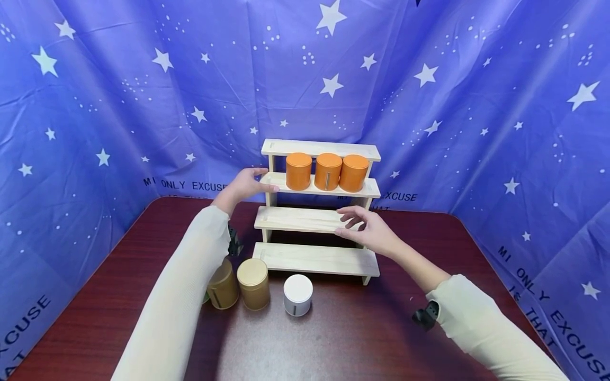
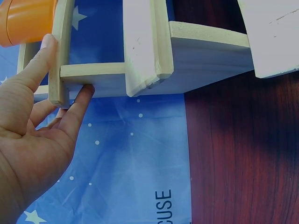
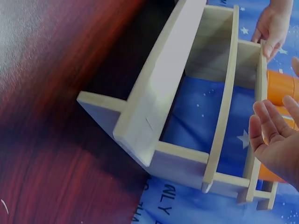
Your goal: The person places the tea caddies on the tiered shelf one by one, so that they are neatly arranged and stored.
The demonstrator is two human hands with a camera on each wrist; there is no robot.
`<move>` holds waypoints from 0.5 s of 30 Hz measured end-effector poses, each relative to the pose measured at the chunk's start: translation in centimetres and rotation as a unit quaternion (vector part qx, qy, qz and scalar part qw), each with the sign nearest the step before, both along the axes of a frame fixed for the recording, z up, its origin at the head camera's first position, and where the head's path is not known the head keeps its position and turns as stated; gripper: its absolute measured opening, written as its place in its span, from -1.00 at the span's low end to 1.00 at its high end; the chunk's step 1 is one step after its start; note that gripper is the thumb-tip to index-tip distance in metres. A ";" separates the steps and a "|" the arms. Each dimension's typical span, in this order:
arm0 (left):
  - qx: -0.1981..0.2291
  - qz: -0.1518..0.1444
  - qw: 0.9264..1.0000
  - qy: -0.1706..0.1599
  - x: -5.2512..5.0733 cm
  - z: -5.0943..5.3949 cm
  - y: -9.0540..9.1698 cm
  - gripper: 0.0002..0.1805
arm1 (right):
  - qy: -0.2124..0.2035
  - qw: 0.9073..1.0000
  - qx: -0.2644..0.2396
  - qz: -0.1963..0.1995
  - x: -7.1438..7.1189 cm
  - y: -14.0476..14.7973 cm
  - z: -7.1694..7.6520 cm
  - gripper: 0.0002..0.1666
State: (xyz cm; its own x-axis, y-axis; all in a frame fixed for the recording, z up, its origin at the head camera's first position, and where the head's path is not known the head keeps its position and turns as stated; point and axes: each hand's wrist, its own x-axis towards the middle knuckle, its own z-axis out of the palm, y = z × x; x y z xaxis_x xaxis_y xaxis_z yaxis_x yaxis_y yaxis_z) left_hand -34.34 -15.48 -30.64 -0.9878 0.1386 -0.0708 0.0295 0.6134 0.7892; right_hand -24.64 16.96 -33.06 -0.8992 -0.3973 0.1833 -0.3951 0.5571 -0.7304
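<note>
A four-tier wooden rack [image 1: 316, 259] stands on the table, with three orange tins [image 1: 298, 172] side by side on its third shelf from the bottom. At that shelf's left end, my left hand [image 1: 244, 185] grips the board; the left wrist view shows the thumb of this hand [image 2: 39, 133] on the shelf edge [image 2: 58, 70] and other fingers behind and against the side panel. My right hand [image 1: 374, 230] hovers in front of the second shelf's right part, fingers loosely bent around nothing. In the right wrist view this hand [image 3: 282, 144] partly covers the orange tins [image 3: 280, 88].
In front of the rack stand a white tin [image 1: 298, 296] and two gold tins [image 1: 254, 284], [image 1: 223, 286]. A green object [image 1: 206, 298] shows partly behind my left sleeve. Blue star-patterned cloth [image 1: 305, 69] hangs behind and beside the dark red table [image 1: 333, 338].
</note>
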 end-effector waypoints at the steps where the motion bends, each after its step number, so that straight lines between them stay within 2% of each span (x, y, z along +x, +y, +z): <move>1: -0.001 -0.001 1.000 -0.001 0.0 0.0 0.0 -0.10 | 0.000 1.000 -0.002 0.005 0.1 -0.1 -0.1 -0.37; 15: -0.007 -0.004 1.000 0.006 0.0 0.0 -0.1 -0.10 | -0.012 0.998 -0.005 0.060 1.5 -1.6 -2.4 -0.50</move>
State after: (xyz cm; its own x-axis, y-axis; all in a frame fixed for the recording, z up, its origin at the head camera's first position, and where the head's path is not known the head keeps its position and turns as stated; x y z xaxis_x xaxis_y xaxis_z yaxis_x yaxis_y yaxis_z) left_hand -34.31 -15.59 -30.60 -0.9876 0.1449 -0.0600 0.0442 0.6242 0.7800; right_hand -23.18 15.36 -35.46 -0.8498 -0.5000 0.1667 -0.4405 0.5002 -0.7455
